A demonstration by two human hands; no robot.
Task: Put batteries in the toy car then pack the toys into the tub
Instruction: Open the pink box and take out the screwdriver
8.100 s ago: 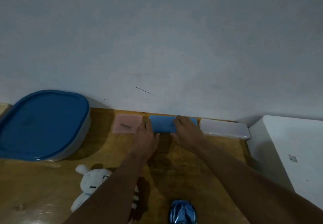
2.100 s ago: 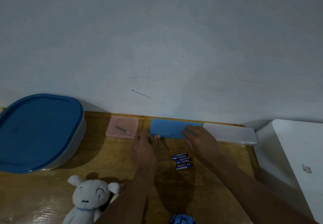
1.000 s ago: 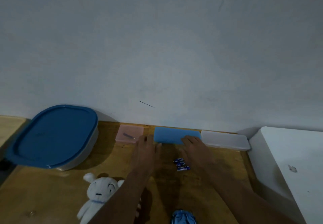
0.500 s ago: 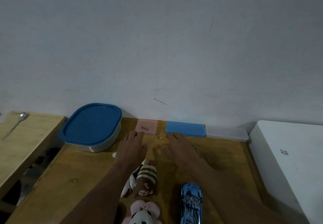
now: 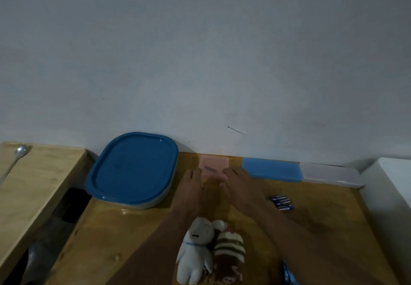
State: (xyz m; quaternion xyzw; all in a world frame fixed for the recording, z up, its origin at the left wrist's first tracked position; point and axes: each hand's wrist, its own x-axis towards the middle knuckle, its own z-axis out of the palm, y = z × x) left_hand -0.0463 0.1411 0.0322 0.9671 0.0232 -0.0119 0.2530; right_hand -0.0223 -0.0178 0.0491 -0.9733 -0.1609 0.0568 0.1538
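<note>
I saw the left hand (image 5: 191, 188) and right hand (image 5: 241, 188) lying flat, fingers straight, tips at the pink box (image 5: 214, 162), gripping nothing. The batteries (image 5: 282, 202) lay on the table (image 5: 322, 218) just right of the right hand; the lidded tub (image 5: 133, 167) sat left of the left hand.

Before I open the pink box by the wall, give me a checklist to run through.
1. Hands at the pink box: ok; left hand and right hand lie flat, fingertips at its near edge.
2. Box contents: cannot tell; only a dark streak shows on it.
3. Batteries out: ok; three lie together on the table, right of the right hand.
4. Toy car in reach: cannot tell; only a blue sliver shows at the bottom edge.
5. Tub opened for packing: not ok; its blue lid is on.
</note>
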